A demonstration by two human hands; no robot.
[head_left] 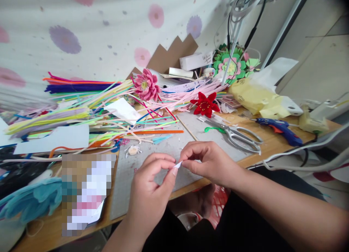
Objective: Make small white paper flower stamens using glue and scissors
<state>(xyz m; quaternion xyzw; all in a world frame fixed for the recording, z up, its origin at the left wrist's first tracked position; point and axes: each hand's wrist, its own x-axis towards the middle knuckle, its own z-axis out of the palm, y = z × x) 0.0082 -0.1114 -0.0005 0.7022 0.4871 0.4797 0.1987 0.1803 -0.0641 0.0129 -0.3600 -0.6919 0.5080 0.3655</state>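
Note:
My left hand [155, 179] and my right hand [205, 159] meet above the front of a grey mat [124, 186]. Between their fingertips is a small pale white piece [178, 165], pointed and leaf-like; its material is too small to make out. Thumb and forefinger of each hand are pinched on it, one at either end. Beyond my right hand lie metal scissors [240, 137] with a loop of green cord [214, 129] by their blades. A small round piece with pale fringes [133, 150] rests on the mat past my left hand.
Bundles of coloured pipe cleaners [68, 115] cover the left and back. A pink flower [147, 84] and a red flower [205, 103] stand behind. To the right are a blue glue gun [283, 130] and a yellow bag [247, 95]. A teal fuzzy piece [32, 199] sits front left.

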